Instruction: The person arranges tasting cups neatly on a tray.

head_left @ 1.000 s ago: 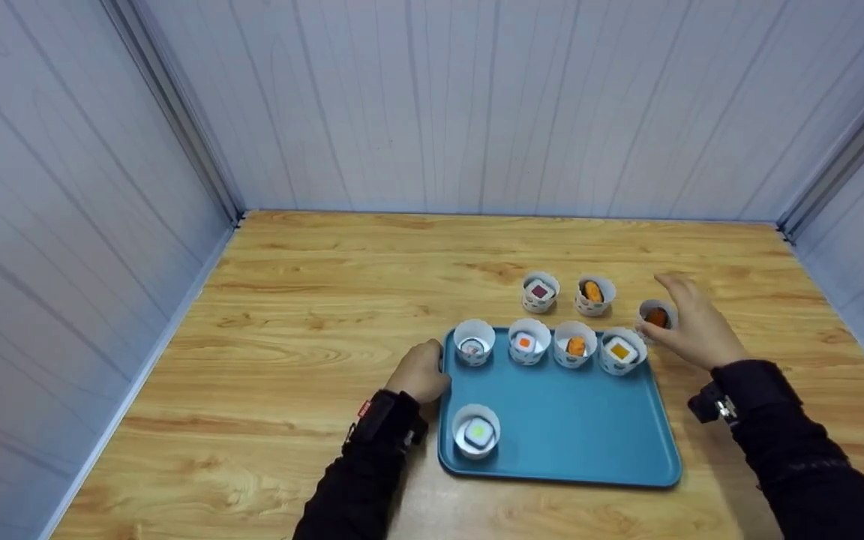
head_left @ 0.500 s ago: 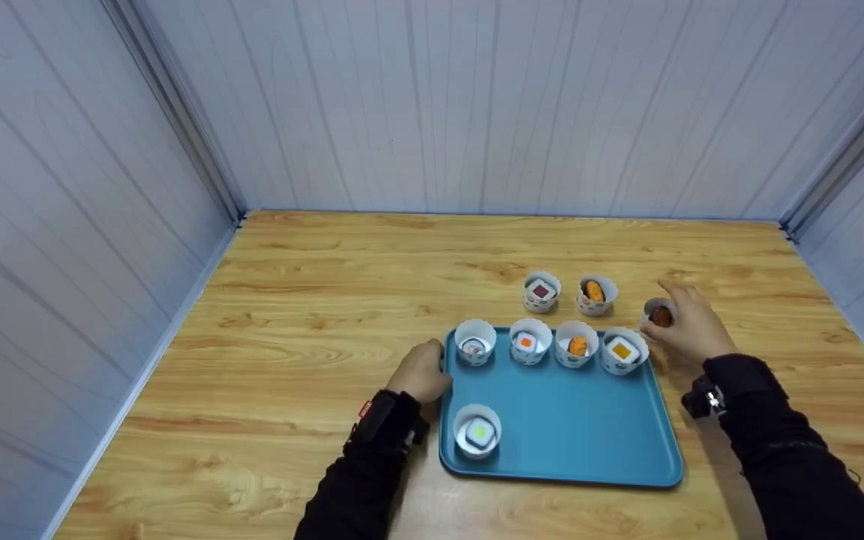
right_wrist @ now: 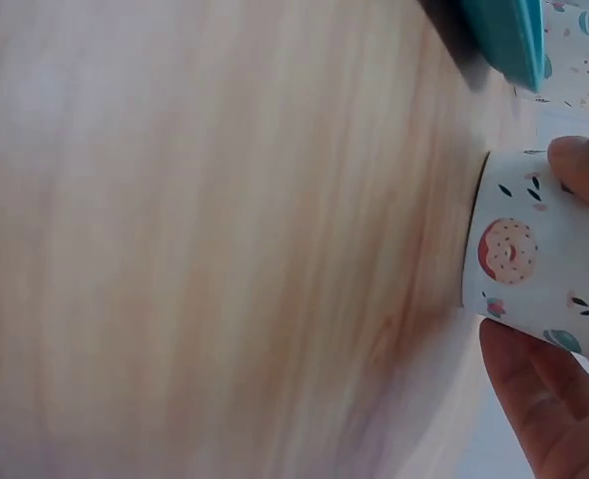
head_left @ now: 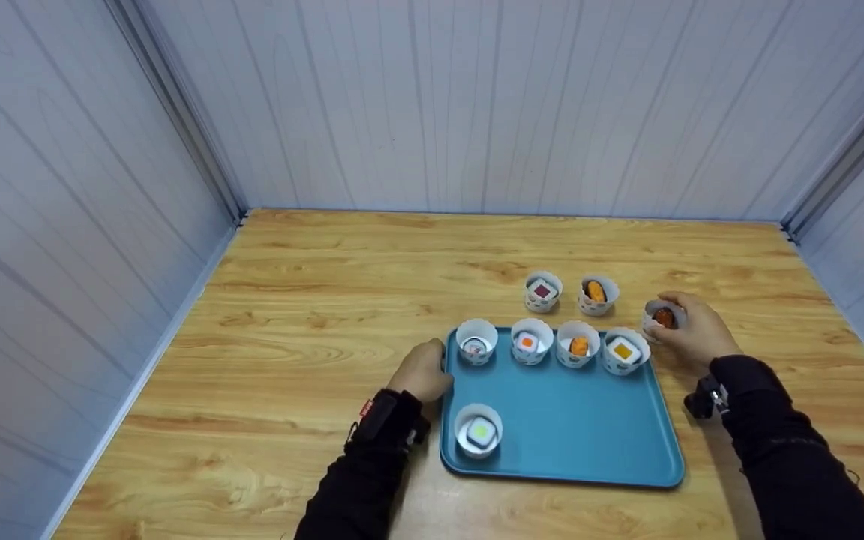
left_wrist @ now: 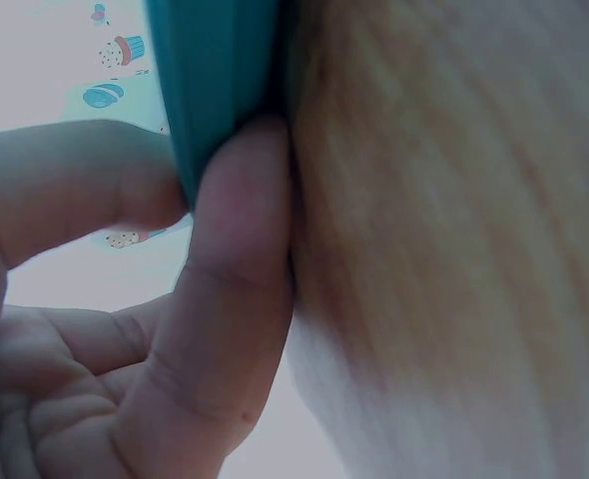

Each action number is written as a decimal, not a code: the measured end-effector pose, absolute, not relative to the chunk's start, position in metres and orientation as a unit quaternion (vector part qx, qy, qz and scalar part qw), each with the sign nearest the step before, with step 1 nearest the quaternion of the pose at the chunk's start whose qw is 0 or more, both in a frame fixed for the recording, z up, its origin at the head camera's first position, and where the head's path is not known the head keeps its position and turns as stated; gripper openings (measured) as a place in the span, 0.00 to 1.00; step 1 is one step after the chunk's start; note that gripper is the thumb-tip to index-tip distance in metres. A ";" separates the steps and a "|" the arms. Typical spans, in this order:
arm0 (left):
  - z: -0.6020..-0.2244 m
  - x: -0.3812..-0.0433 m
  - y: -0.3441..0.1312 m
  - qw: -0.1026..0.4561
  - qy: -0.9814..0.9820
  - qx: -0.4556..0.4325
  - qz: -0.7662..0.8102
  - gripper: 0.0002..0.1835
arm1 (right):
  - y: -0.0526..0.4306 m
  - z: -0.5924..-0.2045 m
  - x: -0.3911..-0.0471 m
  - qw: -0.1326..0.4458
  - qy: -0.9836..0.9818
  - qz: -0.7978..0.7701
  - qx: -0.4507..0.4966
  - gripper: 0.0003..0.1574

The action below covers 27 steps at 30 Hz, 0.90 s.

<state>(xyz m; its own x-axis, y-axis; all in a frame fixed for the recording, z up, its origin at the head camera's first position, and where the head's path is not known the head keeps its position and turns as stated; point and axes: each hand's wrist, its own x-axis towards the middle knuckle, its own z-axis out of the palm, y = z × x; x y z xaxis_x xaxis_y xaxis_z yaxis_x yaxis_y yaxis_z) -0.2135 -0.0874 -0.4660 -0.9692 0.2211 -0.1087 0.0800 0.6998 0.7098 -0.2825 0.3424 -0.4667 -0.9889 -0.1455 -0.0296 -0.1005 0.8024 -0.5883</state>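
Note:
At the tray's right back corner, my right hand (head_left: 702, 335) grips a printed paper baking cup (right_wrist: 534, 239) between thumb and fingers. A reddish-brown piece (head_left: 664, 319) that looks like sushi lies inside it. In the right wrist view the cup's base is right at the wooden table. My left hand (head_left: 421, 373) pinches the left edge of the blue tray (head_left: 567, 427), one digit along the rim's outer side in the left wrist view. Nearest to that hand on the tray stands a cup with a round roll (head_left: 475, 346).
Along the tray's back edge stand more cups, with an orange-centred roll (head_left: 527, 343), an orange-topped piece (head_left: 578, 346) and a yellow-centred roll (head_left: 623, 350). A green-centred roll (head_left: 481, 431) sits front left. Behind the tray are cups holding a purple-centred roll (head_left: 543, 290) and orange sushi (head_left: 595, 292).
My right hand's fingers have come down and drawn in around the cup with the reddish-brown piece. That cup sits slightly further right in view. My left hand has kept its place at the tray.

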 end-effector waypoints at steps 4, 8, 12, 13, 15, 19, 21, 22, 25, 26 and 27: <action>-0.465 -0.214 -0.087 0.093 0.919 0.082 0.375 0.11 | 0.341 -0.458 -0.279 0.027 0.953 -0.296 -0.065 0.43; -0.465 -0.214 -0.087 0.096 0.921 0.078 0.370 0.10 | 0.337 -0.442 -0.275 0.018 0.956 -0.285 -0.073 0.45; -0.465 -0.214 -0.087 0.099 0.919 0.072 0.374 0.11 | 0.327 -0.421 -0.271 0.001 0.959 -0.271 -0.087 0.46; -0.465 -0.214 -0.086 0.100 0.919 0.070 0.375 0.11 | 0.324 -0.416 -0.269 -0.006 0.959 -0.267 -0.092 0.46; -0.465 -0.214 -0.086 0.099 0.919 0.070 0.376 0.11 | 0.316 -0.407 -0.265 -0.016 0.959 -0.264 -0.104 0.45; -0.466 -0.215 -0.087 0.095 0.919 0.074 0.376 0.11 | 0.297 -0.392 -0.252 -0.039 0.955 -0.258 -0.139 0.42; -0.466 -0.215 -0.087 0.093 0.919 0.077 0.375 0.11 | 0.286 -0.387 -0.246 -0.049 0.952 -0.257 -0.159 0.40; -0.466 -0.215 -0.087 0.092 0.919 0.077 0.374 0.11 | 0.281 -0.386 -0.243 -0.052 0.950 -0.257 -0.170 0.39; -0.466 -0.215 -0.087 0.095 0.918 0.077 0.376 0.11 | 0.264 -0.383 -0.234 -0.064 0.944 -0.253 -0.202 0.37; -0.466 -0.214 -0.087 0.095 0.918 0.077 0.378 0.11 | 0.258 -0.383 -0.231 -0.065 0.941 -0.254 -0.213 0.35; -0.466 -0.214 -0.087 0.096 0.917 0.077 0.379 0.12 | 0.253 -0.383 -0.228 -0.065 0.938 -0.255 -0.224 0.34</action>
